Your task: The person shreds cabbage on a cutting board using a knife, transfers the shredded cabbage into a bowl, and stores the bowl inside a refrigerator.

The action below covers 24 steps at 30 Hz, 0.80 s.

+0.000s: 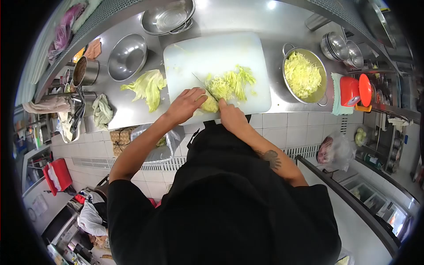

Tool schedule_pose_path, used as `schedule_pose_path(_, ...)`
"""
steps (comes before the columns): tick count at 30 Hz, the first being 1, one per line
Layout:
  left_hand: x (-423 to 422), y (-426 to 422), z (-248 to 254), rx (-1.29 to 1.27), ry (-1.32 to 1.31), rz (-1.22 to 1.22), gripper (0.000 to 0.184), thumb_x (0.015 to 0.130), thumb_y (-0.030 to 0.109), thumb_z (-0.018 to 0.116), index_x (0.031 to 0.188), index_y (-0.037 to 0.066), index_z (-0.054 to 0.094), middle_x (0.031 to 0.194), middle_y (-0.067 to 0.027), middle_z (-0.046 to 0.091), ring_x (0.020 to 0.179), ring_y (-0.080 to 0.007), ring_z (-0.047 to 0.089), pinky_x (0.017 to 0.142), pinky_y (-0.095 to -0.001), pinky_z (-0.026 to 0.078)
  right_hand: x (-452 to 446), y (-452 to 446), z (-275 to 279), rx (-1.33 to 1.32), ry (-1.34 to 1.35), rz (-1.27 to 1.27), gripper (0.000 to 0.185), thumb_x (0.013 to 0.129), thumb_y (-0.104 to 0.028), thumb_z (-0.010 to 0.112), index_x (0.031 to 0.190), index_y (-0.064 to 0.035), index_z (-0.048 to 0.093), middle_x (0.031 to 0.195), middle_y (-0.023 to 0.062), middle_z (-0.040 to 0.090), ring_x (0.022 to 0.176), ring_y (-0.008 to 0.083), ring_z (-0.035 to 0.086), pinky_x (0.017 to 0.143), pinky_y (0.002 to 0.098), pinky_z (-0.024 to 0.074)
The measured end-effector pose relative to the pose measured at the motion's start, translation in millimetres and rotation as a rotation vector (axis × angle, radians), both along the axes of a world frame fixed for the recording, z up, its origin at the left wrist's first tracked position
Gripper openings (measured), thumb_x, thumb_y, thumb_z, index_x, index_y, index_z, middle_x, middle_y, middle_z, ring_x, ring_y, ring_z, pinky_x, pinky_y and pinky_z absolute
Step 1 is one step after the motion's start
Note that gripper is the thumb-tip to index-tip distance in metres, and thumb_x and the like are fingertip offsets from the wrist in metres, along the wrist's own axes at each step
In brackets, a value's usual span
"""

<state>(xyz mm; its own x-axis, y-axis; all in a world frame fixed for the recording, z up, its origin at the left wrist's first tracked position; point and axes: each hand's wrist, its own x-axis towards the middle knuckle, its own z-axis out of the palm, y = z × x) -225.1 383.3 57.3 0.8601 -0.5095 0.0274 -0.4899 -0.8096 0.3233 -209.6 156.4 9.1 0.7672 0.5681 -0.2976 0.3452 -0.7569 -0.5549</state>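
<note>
Knife angled across the white board, the right hand is closed around its handle near the board's front edge. The left hand is half-curled over a pale leafy piece, seemingly pinning it just beside the blade. This piece lies between the two hands, with shreds heaped on the blade's far side. Good slicing here calls for steady downward pressure, knuckles leading as a guide and fingertips tucked back; whether they are tucked is hard to tell at this size. Long, even strokes, with the guiding hand backing off a little after each, should keep the cuts fine. The two-handled bowl sits on the bench to the right, apart from the board, so the blade has room.
</note>
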Motion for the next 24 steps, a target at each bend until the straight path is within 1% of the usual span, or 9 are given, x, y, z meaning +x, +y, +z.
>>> schedule_pose_path(4,-5,2,-9,0.039,-0.059,-0.083,0.045,0.078,-0.002,0.061,0.123,0.005,0.059,0.130,-0.0096,0.057,0.127,-0.0296,0.052,0.106,-0.0395,0.044,26,-10,17,-0.011,0.043,0.079,0.016,0.094,-0.007,0.049,0.107,-0.0001,0.044,0.081,0.0307,0.065,0.076,0.0526,0.065,0.066,0.0603,0.0520)
schedule_pose_path(7,-5,2,-15,-0.006,-0.001,-0.099,0.048,0.076,-0.004,0.059,0.123,0.005,0.059,0.131,-0.0095,0.057,0.126,-0.0288,0.052,0.106,-0.0382,0.045,25,-14,43,-0.126,0.036,0.025,0.015,0.092,-0.005,0.050,0.106,-0.0010,0.045,0.086,0.0307,0.066,0.079,0.0492,0.067,0.070,0.0569,0.0551)
schedule_pose_path(11,0,5,-19,0.003,0.020,-0.116,0.047,0.077,-0.002,0.058,0.124,0.003,0.058,0.131,-0.0101,0.058,0.126,-0.0276,0.052,0.106,-0.0361,0.045,2,-27,81,-0.156,0.025,0.120,0.015,0.092,-0.005,0.050,0.105,-0.0004,0.044,0.083,0.0305,0.065,0.076,0.0488,0.067,0.067,0.0561,0.0555)
schedule_pose_path(13,-3,6,-22,-0.013,0.016,-0.117,0.046,0.078,0.000,0.058,0.124,0.002,0.058,0.130,-0.0102,0.059,0.126,-0.0272,0.052,0.107,-0.0355,0.045,-10,-29,77,-0.208,0.072,0.081,0.016,0.095,-0.010,0.051,0.107,-0.0012,0.044,0.078,0.0314,0.063,0.075,0.0530,0.064,0.066,0.0617,0.0511)
schedule_pose_path(17,-1,6,-26,0.015,-0.004,-0.098,0.044,0.081,0.003,0.056,0.125,0.001,0.058,0.132,-0.0100,0.059,0.126,-0.0271,0.052,0.107,-0.0351,0.045,4,-5,7,-0.091,-0.015,0.077,0.016,0.095,-0.008,0.050,0.108,-0.0012,0.043,0.079,0.0318,0.063,0.075,0.0539,0.064,0.067,0.0621,0.0511)
schedule_pose_path(18,-1,8,-25,0.028,-0.025,-0.101,0.044,0.081,0.003,0.056,0.125,0.001,0.058,0.132,-0.0100,0.059,0.126,-0.0271,0.052,0.108,-0.0352,0.045,5,-5,15,-0.088,-0.015,0.086,0.016,0.095,-0.008,0.050,0.108,-0.0012,0.043,0.079,0.0318,0.063,0.075,0.0539,0.064,0.067,0.0621,0.0511)
schedule_pose_path(20,-5,9,-22,0.036,-0.038,-0.124,0.044,0.081,0.003,0.056,0.125,0.001,0.058,0.133,-0.0100,0.058,0.126,-0.0271,0.052,0.108,-0.0352,0.045,1,-11,50,-0.154,-0.071,0.142,0.012,0.093,-0.003,0.047,0.104,-0.0008,0.045,0.082,0.0307,0.064,0.073,0.0486,0.067,0.065,0.0563,0.0556)
schedule_pose_path(22,-3,8,-21,0.005,0.067,-0.102,0.045,0.080,0.002,0.057,0.125,0.001,0.058,0.132,-0.0102,0.059,0.126,-0.0273,0.052,0.107,-0.0349,0.045,-5,-18,85,-0.204,-0.023,0.134,0.012,0.093,-0.003,0.047,0.104,-0.0005,0.045,0.082,0.0310,0.064,0.073,0.0489,0.067,0.065,0.0561,0.0556)
schedule_pose_path(24,-9,7,-26,-0.007,0.007,-0.080,0.045,0.080,0.002,0.057,0.125,0.000,0.059,0.130,-0.0103,0.059,0.126,-0.0273,0.053,0.107,-0.0347,0.045,-15,-22,78,-0.203,0.051,0.100,0.013,0.093,-0.003,0.048,0.105,0.0001,0.044,0.083,0.0330,0.064,0.074,0.0510,0.067,0.065,0.0565,0.0551)
